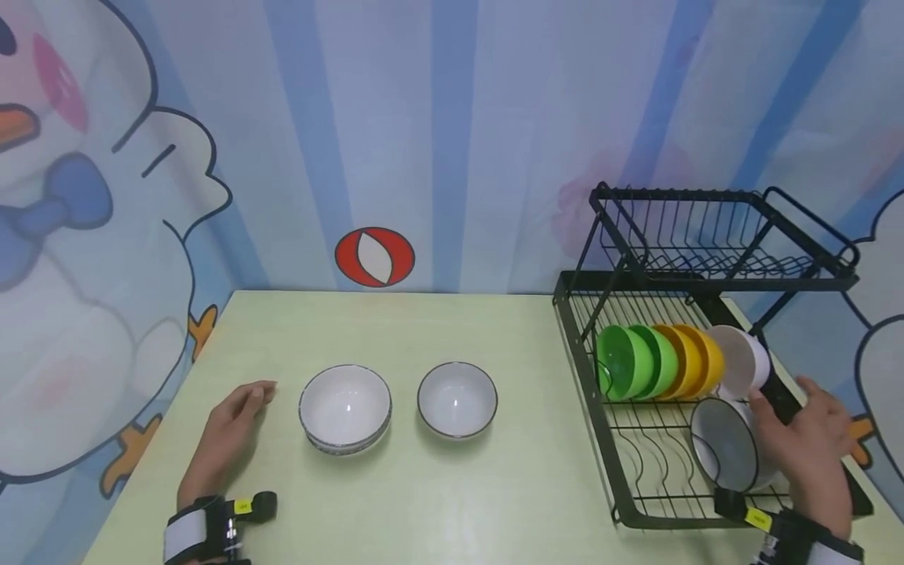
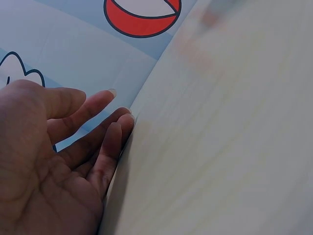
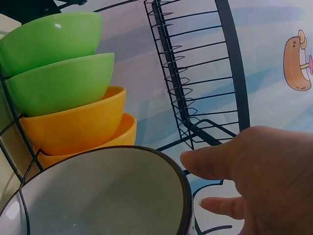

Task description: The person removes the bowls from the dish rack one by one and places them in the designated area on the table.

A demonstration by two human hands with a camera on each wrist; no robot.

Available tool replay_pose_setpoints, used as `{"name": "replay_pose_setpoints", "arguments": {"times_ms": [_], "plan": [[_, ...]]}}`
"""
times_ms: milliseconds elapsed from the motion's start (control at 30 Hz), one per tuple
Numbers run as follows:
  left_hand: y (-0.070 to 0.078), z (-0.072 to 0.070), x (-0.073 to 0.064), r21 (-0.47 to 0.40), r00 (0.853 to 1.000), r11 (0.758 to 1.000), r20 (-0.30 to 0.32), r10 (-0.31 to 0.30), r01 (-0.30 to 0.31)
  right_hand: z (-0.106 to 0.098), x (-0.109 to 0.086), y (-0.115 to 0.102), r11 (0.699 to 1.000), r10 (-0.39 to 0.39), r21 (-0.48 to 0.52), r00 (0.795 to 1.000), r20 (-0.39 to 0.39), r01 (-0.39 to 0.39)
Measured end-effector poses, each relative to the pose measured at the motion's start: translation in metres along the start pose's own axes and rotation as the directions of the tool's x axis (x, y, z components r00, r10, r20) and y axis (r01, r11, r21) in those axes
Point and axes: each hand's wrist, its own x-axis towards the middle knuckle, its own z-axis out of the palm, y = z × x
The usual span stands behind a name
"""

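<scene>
Pale wood-grain table (image 1: 537,486): right hand (image 1: 808,435) spread, pinching nothing, beside white round ceramic-looking dark-rimmed bowl (image 1: 730,447) at near right of black wire dish rack (image 1: 741,285), best handled lightly by its rim without scraping; left hand (image 1: 229,424) loose, well left of rack.

Rack (image 1: 678,521): formed of dark, smooth-looking metal wire and bars. Green bowls (image 1: 623,362) and yellow bowls (image 1: 706,361): apparently moulded in plastic, smooth, highlights shown on the green. White bowls (image 1: 346,408): seemingly made of glazed ceramic or enamel, glossy, dark-edged. Worktop (image 1: 523,486): faced in pale wood grain, smooth, with faint sheen. Backdrop (image 1: 395,118): printed on cloth-like sheeting, matt, lightly creased.
</scene>
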Motion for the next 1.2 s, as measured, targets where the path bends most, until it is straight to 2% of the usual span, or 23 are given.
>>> {"name": "replay_pose_setpoints", "arguments": {"times_ms": [167, 533, 833, 1000, 1067, 1200], "plan": [[0.0, 0.0, 0.0, -0.013, 1.0, 1.0, -0.005, -0.02, 0.02, 0.0, 0.002, 0.002, 1.0, -0.004, -0.005, 0.999, 0.032, 0.004], [-0.003, 0.0, -0.001, -0.008, 1.0, 1.0, -0.011, -0.023, 0.023, 0.003, 0.006, 0.006, 0.998, -0.023, -0.061, 0.996, 0.086, 0.028], [-0.001, -0.001, 0.001, -0.01, 1.0, 1.0, -0.002, -0.015, 0.015, 0.002, 0.005, 0.005, 0.997, -0.027, -0.067, 0.994, 0.109, 0.034], [-0.001, -0.001, 0.0, -0.008, 1.0, 1.0, 0.005, -0.014, 0.014, 0.004, 0.007, 0.005, 0.997, -0.037, -0.061, 0.988, 0.149, 0.047], [-0.001, -0.001, 0.0, -0.009, 1.0, 1.0, 0.007, -0.011, 0.011, 0.004, 0.009, 0.005, 0.995, -0.062, -0.065, 0.975, 0.215, 0.078], [-0.002, 0.001, 0.002, -0.016, 1.0, 1.0, -0.005, -0.016, 0.016, 0.005, 0.014, 0.006, 0.973, -0.139, -0.122, 0.918, 0.372, 0.197]]}}
